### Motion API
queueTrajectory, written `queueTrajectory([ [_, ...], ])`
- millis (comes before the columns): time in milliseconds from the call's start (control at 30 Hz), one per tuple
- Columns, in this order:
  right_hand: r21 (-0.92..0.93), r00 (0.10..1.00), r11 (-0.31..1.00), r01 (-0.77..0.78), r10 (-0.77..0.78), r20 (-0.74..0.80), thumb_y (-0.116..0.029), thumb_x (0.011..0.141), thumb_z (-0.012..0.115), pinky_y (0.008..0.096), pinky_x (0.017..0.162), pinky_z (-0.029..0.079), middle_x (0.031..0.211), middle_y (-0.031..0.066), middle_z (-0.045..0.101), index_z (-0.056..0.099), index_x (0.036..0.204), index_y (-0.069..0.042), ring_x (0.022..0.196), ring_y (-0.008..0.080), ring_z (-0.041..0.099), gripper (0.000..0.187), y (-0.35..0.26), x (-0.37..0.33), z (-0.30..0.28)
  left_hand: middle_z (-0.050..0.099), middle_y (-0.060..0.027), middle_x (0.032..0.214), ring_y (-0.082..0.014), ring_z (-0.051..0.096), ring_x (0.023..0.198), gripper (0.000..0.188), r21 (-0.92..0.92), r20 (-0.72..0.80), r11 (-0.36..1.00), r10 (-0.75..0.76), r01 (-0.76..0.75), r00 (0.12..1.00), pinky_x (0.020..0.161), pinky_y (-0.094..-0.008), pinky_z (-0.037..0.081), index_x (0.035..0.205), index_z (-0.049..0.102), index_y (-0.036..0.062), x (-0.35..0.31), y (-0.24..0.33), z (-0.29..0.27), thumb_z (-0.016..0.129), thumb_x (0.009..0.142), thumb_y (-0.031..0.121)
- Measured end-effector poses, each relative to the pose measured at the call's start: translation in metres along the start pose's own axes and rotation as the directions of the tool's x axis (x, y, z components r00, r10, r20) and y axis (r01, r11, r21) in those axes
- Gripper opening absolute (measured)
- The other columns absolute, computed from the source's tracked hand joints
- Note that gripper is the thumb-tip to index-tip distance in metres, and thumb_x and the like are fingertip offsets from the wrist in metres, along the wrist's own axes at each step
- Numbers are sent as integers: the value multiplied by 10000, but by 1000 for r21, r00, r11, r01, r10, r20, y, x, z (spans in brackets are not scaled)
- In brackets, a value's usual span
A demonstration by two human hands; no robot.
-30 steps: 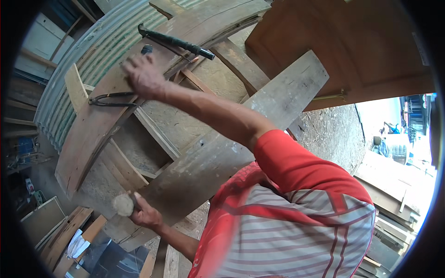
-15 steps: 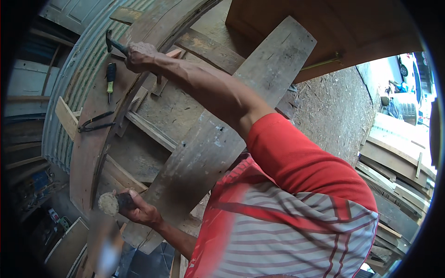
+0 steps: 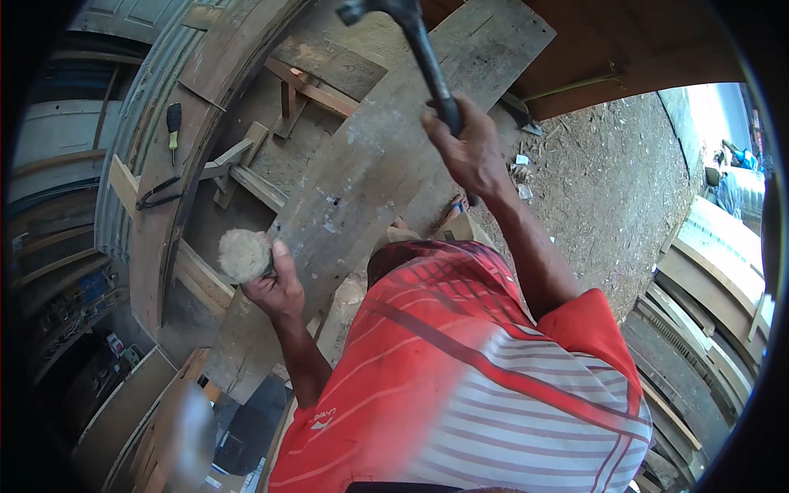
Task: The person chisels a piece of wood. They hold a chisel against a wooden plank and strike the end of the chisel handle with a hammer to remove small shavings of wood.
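Observation:
My right hand (image 3: 472,149) is closed round the handle of a claw hammer (image 3: 429,70), raised over a long worn plank (image 3: 370,152). The hammer's head reaches the upper edge of the picture. Lower on the left, my left hand (image 3: 279,283) grips a short, stubby piece with a rough, round beige face (image 3: 245,255); its dark side is mostly hidden by my fingers, and I cannot tell its kind. Beyond that hand, a screwdriver (image 3: 173,131) with a black and yellow handle and open dark pliers (image 3: 156,193) lie on a long curved timber (image 3: 156,246).
Wooden crosspieces (image 3: 259,189) stand between the curved timber and the plank. Corrugated sheets (image 3: 123,164) line the far left. A brown panel (image 3: 625,41) rises at the upper right. Stacked boards (image 3: 707,287) fill the right side, beside ground strewn with wood chips (image 3: 592,189).
My right hand has swung back to the right with the hammer, away from the curved timber. My left hand has moved up and slightly right, still holding the stubby piece.

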State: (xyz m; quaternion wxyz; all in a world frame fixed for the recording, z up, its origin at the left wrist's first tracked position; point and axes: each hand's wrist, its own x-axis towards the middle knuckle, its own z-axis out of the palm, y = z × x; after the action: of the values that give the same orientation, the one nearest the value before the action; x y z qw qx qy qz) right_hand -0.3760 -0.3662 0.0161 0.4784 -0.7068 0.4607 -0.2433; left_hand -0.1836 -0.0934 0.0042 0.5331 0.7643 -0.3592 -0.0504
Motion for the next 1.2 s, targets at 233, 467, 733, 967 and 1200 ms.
queueTrajectory([
  [233, -80, 922, 929, -361, 342, -185, -297, 939, 680, 348, 567, 403, 650, 31, 489, 607, 925, -14, 613, 129, 450, 292, 149, -113, -140, 689, -168, 1156, -340, 676, 1062, 480, 268, 488, 952, -4, -146, 873, 941, -410, 522, 1227, 614, -11, -1, 65, 122, 736, 763, -3],
  [467, -82, 867, 876, -476, 450, -215, -286, 925, 691, 354, 574, 398, 653, 29, 476, 609, 915, -28, 615, 140, 429, 271, 163, -170, -196, 461, -176, 1521, -388, 530, 1284, 768, 413, 660, 842, -14, -347, 751, 1093, -473, 423, 1460, 449, 12, 10, 53, 222, 737, 749, 48],
  [733, 22, 951, 976, -216, 215, -222, -200, 963, 688, 266, 537, 366, 709, -49, 498, 594, 1008, -67, 600, 59, 429, 169, 162, -131, -185, 365, -155, 1599, -390, 474, 1353, 795, 427, 711, 845, -95, -321, 697, 1146, -479, 370, 1500, 401, 9, 40, 57, 262, 723, 779, 109],
  [967, -90, 995, 992, -88, 92, 48, -323, 965, 618, 504, 775, 508, 949, 260, 670, 569, 1187, 9, 892, 430, 663, 403, 158, -30, -147, 292, -241, 1613, -432, 384, 1421, 873, 443, 683, 864, -153, -239, 714, 1170, -490, 328, 1510, 333, -93, 28, 53, 248, 714, 741, 63],
  [1200, -154, 980, 972, -180, 190, 57, -310, 1001, 547, 579, 735, 477, 851, 313, 651, 471, 1179, 3, 834, 512, 643, 369, 193, -13, -116, 202, -283, 1628, -454, 317, 1459, 840, 372, 739, 880, -89, -294, 667, 1204, -450, 297, 1465, 308, -187, 32, 48, 258, 703, 766, 61],
])
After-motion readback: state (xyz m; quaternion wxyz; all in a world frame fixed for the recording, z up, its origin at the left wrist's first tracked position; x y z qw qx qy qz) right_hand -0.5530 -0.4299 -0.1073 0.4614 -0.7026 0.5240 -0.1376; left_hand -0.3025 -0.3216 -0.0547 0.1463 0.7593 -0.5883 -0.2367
